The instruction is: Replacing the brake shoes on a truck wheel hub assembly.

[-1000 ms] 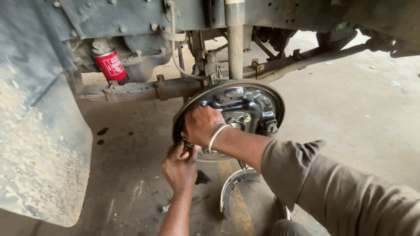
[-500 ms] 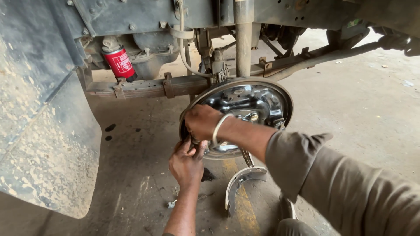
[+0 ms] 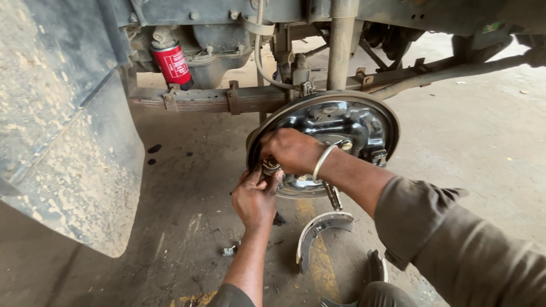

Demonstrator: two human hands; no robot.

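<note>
1. Step in hand, by judgement: fitting or freeing a small part at the left edge of the round, shiny steel brake backing plate (image 3: 352, 122), wheel and drum off.
2. Left hand (image 3: 254, 200): raised from below, fingers curled and pinched on a small dark metal cylindrical fitting (image 3: 269, 166) at the plate's lower-left rim. Exact kind of part too small to tell.
3. Right hand (image 3: 291, 149): laid over the plate's left edge, fingers closed around the same spot, directly above and touching the left hand. Silver bangle (image 3: 322, 161) on the wrist. What lies under the fingers hidden.
4. Fitting location: at the plate rim, between both hands, clear of the floor.
5. Curved grey metal brake shoe (image 3: 318, 235) on the concrete floor (image 3: 483, 136) below the plate, apart from both hands; a second shoe (image 3: 376, 266) just beside it, partly hidden.
6. Red cylindrical filter canister (image 3: 173, 65) up left under the chassis, well apart.
7. Next move, by judgement: calls for fine fingertip turning or pressing at the rim, one hand steadying the part; risk of dropping it.
</note>
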